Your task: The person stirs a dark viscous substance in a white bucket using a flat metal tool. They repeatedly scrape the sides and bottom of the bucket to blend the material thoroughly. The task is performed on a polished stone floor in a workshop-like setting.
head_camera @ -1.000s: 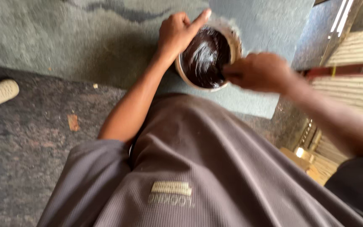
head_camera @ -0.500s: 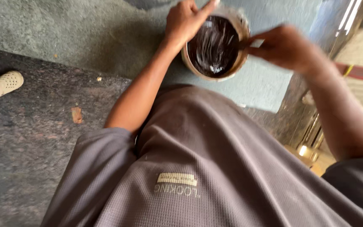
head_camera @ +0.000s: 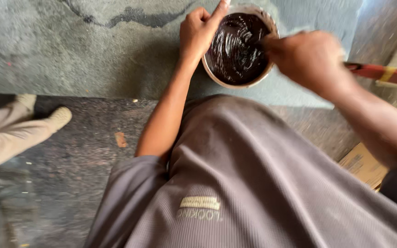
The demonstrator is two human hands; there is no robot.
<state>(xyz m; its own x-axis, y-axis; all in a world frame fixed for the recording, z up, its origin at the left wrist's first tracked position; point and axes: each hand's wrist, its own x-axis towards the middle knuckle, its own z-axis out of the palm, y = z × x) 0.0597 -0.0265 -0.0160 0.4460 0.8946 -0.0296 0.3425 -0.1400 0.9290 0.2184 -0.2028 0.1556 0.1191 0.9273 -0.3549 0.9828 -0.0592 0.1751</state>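
As gripped — bowl (head_camera: 237, 48) between hands

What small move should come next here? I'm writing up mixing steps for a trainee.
Probably another slow stir. The dark glossy paste shows swirl streaks, so it looks only partly smoothed. The left hand grips the round container at its rim, steadying it, while the right hand sits over the opposite edge.

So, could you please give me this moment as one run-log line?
left hand: grips rim of bowl | bowl: dark glossy paste | right hand: closed at bowl's right rim, tool hidden | floor: grey slab
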